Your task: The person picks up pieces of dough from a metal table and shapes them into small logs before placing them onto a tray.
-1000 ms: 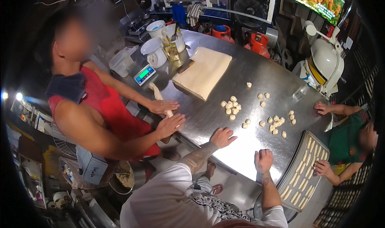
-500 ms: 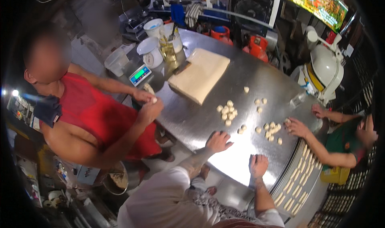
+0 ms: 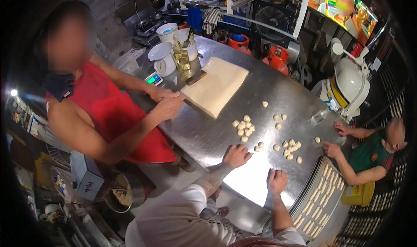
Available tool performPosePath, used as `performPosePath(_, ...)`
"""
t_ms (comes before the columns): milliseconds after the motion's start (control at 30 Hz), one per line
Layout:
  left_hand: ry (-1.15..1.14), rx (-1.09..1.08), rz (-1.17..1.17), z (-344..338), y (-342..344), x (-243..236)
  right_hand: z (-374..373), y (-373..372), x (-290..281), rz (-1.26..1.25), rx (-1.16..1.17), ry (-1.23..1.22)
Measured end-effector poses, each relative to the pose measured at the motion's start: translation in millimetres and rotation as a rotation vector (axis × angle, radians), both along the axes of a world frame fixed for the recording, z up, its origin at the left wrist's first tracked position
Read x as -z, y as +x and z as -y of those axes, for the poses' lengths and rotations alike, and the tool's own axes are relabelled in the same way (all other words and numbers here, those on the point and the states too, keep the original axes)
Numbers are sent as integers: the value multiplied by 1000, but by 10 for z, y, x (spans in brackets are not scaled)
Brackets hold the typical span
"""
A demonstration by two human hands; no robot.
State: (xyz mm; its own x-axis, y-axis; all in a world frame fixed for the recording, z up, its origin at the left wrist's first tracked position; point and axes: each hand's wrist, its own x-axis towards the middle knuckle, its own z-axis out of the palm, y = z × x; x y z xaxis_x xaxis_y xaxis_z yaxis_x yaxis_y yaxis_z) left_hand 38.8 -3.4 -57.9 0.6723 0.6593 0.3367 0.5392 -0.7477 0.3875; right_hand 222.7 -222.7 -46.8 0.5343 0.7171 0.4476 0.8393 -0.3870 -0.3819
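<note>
The left grip [image 3: 236, 156] lies spread at the desk [image 3: 204, 134]'s near edge, beside dough balls [image 3: 260, 145]; the right grip [image 3: 277, 181] curls there, whether closed unclear.

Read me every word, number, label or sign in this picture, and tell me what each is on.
I won't quote printed text, but here is where markings show.
Bright screen: small lettering, blurred.
Digital scale: green display, too small to read.
White dial scale: dial markings, too small.
Yellow tub: marking, too small.

Dough slab [image 3: 223, 87] back L on tbl [image 3: 195, 138], balls [image 3: 247, 132] mid, tray [image 3: 335, 202] front R, mixer [image 3: 351, 75] back R
</note>
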Motion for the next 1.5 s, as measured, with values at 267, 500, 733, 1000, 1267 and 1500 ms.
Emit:
performPosePath(267, -134, -137, -16, 84, 191, -13, -49, 84, 63, -104, 200, -206)
performPosePath(500, 62, 174, 14, 165, -420, -1, 397, 10, -11, -53, -56, -4)
performPosePath(733, 46, 88, -130, 279, -677, -100, 618, -95, -46, 32, -23, -15)
performPosePath(1000, -108, 112, -202, 312, -961, -134, 1102, -27, -177, 95, -263, -184)
performPosePath(1267, -35, 83, 0, 47, -563, 70, 620, 156, -126, -134, -195, -349)
performPosePath(1500, 353, 312, 132, -13, -406, -84, 507, 361, -60, -53, -178, -316)
